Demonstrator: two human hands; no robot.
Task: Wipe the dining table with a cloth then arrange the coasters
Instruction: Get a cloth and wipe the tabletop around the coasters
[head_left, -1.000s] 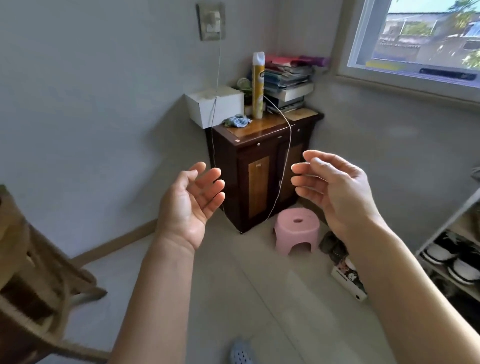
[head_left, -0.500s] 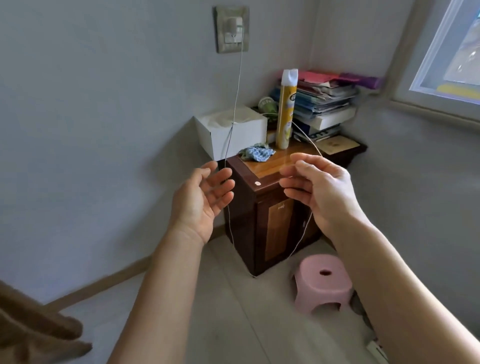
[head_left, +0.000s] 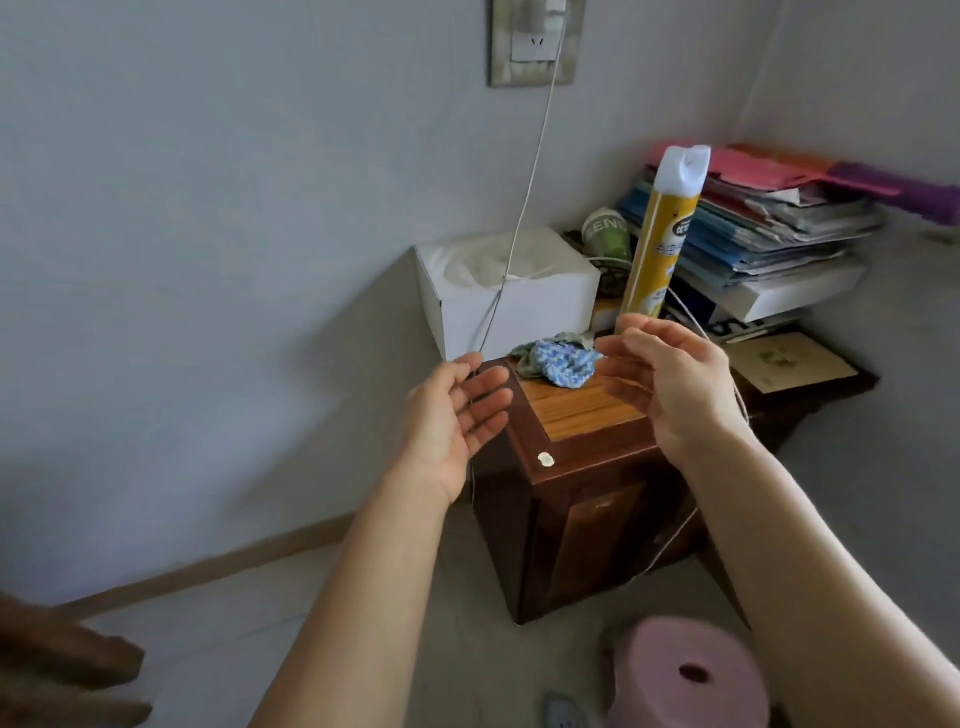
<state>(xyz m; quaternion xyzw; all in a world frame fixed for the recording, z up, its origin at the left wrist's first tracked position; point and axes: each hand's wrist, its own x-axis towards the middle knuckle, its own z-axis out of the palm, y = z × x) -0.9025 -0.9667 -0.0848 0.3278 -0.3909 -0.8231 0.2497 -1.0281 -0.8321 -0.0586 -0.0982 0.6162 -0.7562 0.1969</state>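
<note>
A crumpled blue-and-white cloth (head_left: 558, 362) lies on top of a dark wooden cabinet (head_left: 582, 467) in the corner. My left hand (head_left: 457, 421) is held out just left of the cloth, palm turned inward, fingers relaxed and holding nothing. My right hand (head_left: 670, 379) hovers just right of the cloth, fingers loosely extended toward it and holding nothing. Neither hand touches the cloth. No dining table or coasters are in view.
On the cabinet stand a white tissue box (head_left: 509, 291), a tall yellow spray can (head_left: 660, 228) and a stack of books and folders (head_left: 763, 244). A white cable (head_left: 524, 218) hangs from a wall socket (head_left: 535, 41). A pink stool (head_left: 685, 675) sits on the floor; a wooden chair (head_left: 57, 670) is at lower left.
The view has closed in on the cabinet. Both hands have moved forward and now flank the cloth on its top.
</note>
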